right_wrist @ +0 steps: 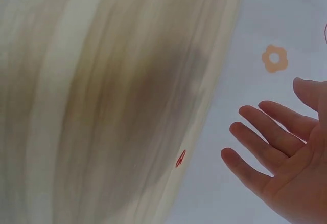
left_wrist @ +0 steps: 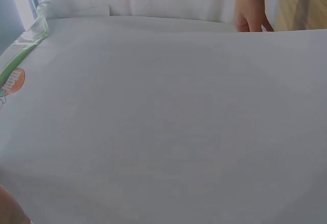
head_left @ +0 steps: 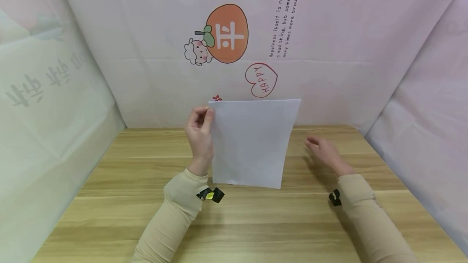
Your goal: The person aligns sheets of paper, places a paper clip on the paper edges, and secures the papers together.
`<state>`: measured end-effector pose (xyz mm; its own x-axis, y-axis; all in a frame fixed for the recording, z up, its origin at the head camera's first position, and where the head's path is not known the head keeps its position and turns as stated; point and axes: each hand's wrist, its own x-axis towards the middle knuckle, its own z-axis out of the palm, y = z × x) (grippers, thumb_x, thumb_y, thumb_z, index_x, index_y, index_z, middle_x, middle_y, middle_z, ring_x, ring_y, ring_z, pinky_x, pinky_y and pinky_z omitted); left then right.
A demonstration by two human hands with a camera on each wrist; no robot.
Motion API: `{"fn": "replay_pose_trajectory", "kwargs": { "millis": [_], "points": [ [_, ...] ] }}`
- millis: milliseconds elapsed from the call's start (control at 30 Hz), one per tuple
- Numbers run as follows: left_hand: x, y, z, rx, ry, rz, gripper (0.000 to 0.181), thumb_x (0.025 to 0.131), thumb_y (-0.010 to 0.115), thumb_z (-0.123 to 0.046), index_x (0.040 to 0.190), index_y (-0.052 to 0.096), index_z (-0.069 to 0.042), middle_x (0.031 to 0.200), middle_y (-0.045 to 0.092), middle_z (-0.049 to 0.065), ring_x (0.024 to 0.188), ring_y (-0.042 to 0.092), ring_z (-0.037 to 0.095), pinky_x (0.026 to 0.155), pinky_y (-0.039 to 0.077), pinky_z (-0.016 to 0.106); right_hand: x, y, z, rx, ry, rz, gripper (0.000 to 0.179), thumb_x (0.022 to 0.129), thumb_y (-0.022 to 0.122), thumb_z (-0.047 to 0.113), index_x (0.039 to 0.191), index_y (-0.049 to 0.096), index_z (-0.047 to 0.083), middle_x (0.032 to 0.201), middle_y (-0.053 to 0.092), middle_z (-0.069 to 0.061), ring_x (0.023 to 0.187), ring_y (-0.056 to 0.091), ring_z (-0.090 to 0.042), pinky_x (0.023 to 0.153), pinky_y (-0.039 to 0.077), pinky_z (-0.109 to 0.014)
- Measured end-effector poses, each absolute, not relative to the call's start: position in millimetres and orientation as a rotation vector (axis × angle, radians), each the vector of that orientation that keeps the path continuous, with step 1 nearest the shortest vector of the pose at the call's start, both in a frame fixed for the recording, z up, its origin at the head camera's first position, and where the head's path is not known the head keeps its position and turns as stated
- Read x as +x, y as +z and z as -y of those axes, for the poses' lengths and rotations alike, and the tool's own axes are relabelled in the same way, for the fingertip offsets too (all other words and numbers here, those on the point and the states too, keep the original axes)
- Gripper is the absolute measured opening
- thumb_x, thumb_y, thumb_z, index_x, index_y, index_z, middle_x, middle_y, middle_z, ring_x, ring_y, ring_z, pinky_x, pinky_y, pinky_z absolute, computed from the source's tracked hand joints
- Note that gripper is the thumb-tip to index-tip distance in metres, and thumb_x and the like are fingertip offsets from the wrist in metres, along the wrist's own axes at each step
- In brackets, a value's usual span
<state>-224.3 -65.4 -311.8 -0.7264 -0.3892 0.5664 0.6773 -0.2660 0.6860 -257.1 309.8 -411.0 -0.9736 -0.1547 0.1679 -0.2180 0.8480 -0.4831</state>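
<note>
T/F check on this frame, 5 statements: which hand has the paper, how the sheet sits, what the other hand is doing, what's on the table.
1. The left hand pinches the white sheet of paper at its upper left corner. True.
2. The right hand also grips the sheet. False: it is apart from the paper, to the right, fingers straight and holding nothing.
3. The sheet lies flat on the wooden table. False: it is held up, standing roughly upright over the table.
4. The sheet looks blank on the side facing the head camera. True.
5. A pair of scissors lies on the table. False: none is visible.
</note>
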Motion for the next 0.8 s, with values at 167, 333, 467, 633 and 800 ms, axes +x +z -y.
{"fn": "replay_pose_trajectory", "kwargs": {
  "millis": [167,333,467,633,800],
  "points": [
    [-224,-311,65,-0.378,-2.039,1.294,0.019,0.088,0.067,-0.011,0.091,0.061,0.007,0.083,0.061,-0.003,0.078,0.053,0.013,0.071,0.043,0.022,-258,-413,-316,0.317,0.746,2.885,0.050,0.102,0.043,0.029,0.130,0.046,-0.012,0.128,0.051,-0.033,0.116,0.049,-0.051,0.097,0.038,-0.059],
    [-224,-311,65,-0.382,-2.042,1.290,0.017,0.088,0.067,-0.010,0.090,0.061,0.006,0.083,0.061,-0.002,0.078,0.053,0.013,0.072,0.043,0.022,-259,-415,-321,0.321,0.714,2.891,0.049,0.102,0.043,0.027,0.129,0.046,-0.013,0.127,0.050,-0.034,0.111,0.052,-0.052,0.095,0.040,-0.059],
    [-225,-312,65,-0.385,-2.034,1.299,0.018,0.088,0.067,-0.010,0.091,0.061,0.007,0.084,0.061,-0.002,0.078,0.053,0.013,0.072,0.044,0.022,-260,-418,-324,0.296,0.712,2.924,0.050,0.102,0.042,0.027,0.131,0.044,-0.014,0.128,0.049,-0.035,0.111,0.052,-0.052,0.095,0.040,-0.059],
    [-226,-313,65,-0.393,-2.043,1.287,0.020,0.088,0.067,-0.011,0.091,0.060,0.008,0.084,0.061,-0.002,0.078,0.053,0.013,0.072,0.044,0.022,-262,-422,-329,0.301,0.692,2.944,0.046,0.100,0.046,0.020,0.129,0.044,-0.016,0.125,0.049,-0.038,0.110,0.052,-0.053,0.092,0.042,-0.059],
    [-226,-313,65,-0.396,-2.045,1.281,0.020,0.088,0.067,-0.011,0.091,0.060,0.008,0.083,0.061,-0.003,0.077,0.053,0.013,0.072,0.044,0.022,-265,-427,-338,0.325,0.624,2.931,0.042,0.097,0.051,0.014,0.125,0.046,-0.018,0.115,0.055,-0.039,0.103,0.055,-0.053,0.088,0.044,-0.059]
  ]
}}
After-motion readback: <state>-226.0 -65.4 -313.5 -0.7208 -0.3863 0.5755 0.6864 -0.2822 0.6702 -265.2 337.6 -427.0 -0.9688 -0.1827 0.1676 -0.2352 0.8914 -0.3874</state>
